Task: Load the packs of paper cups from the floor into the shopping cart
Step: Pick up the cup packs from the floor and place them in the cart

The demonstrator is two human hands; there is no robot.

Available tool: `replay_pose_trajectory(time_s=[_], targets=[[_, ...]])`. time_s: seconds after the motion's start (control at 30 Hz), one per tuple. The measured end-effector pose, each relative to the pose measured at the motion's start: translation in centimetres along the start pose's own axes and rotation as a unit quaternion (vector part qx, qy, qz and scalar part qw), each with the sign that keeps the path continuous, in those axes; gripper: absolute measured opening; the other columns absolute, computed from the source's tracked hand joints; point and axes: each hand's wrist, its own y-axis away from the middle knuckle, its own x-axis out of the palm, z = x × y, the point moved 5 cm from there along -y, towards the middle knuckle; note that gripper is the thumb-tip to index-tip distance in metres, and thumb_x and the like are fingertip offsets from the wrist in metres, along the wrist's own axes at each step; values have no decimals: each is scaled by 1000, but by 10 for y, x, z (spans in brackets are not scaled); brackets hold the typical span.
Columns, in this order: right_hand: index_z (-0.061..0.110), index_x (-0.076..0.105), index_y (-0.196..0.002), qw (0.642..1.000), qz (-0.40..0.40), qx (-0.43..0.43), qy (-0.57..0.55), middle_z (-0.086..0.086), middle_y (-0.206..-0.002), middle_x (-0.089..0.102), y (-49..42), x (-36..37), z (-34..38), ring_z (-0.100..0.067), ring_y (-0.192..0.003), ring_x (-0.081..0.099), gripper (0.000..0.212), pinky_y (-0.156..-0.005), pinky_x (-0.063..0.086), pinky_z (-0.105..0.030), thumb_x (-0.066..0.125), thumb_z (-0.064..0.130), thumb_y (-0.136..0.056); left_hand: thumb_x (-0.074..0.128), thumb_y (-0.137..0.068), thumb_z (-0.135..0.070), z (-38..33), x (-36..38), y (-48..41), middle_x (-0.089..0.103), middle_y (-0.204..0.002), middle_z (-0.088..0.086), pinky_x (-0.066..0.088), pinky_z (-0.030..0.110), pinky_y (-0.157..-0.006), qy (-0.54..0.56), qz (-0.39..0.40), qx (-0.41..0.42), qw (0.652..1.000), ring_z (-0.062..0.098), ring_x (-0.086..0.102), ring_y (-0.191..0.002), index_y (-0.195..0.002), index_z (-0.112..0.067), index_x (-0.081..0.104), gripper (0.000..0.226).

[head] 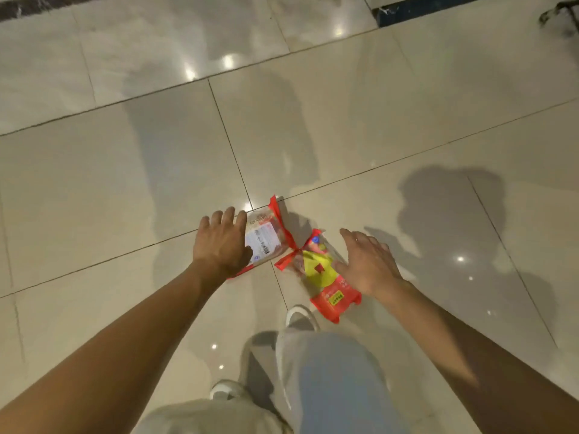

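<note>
On the glossy beige tiled floor [125, 183], where two tile joints cross: two packs of paper cups, red-trimmed, their ends meeting. Item one, left pack [266, 236], white label up. Item two, right pack [322, 274], yellow and red print, just ahead of a white shoe [300, 316]. Both hands reach down, arms straight, palms down. The left hand [221, 242] spreads uncurled fingers over the left pack; contact not discernible. The right hand [369, 264], fingers extended, sits beside the right pack, gripping nothing.
</note>
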Motion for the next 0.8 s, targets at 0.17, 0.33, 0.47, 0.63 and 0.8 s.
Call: replay_pose_trajectory(time_s=[0.17, 0.33, 0.47, 0.63, 0.8], targets=[[20, 16, -160, 993, 81, 38, -74, -13, -159, 35, -117, 120, -26, -35, -144, 36, 94, -114, 34, -45, 68, 51, -88, 66, -87, -53, 16, 137, -94, 40, -157, 9, 38, 48, -114, 74, 52, 6, 996, 34, 42, -140, -153, -17, 33, 82], [19, 34, -150, 980, 95, 68, -159, -7, -152, 42, -186, 205, -60, -31, -132, 50, 93, -104, 44, -39, 83, 44, -75, 78, -81, -48, 40, 208, -161, 49, -148, 13, 44, 44, -107, 206, 71, -4, 976, 34, 50, -129, -148, -11, 39, 86], [25, 53, -121, 952, 129, 94, -260, 4, -118, 61, -203, 244, -73, -20, -106, 64, 79, -81, 53, -31, 94, 39, -55, 86, -53, -59, 56, 231, -185, 67, -122, 7, 55, 42, -94, 312, 96, -41, 944, 24, 63, -103, -130, -10, 53, 97], [38, 65, -115, 942, 67, 96, -314, 8, -113, 68, -206, 281, -78, -10, -98, 67, 79, -85, 58, -37, 89, 56, -42, 96, -39, -48, 64, 274, -153, 77, -101, 12, 62, 46, -84, 478, 162, -155, 849, 28, 76, -88, -105, -2, 67, 85], [25, 56, -108, 909, -40, 129, -394, 3, -107, 60, -134, 180, -50, -18, -98, 64, 75, -74, 52, -34, 92, 47, -46, 97, -60, -34, 66, 252, -73, 66, -101, 10, 60, 42, -71, 576, 66, -266, 770, 26, 70, -85, -114, -7, 45, 79]])
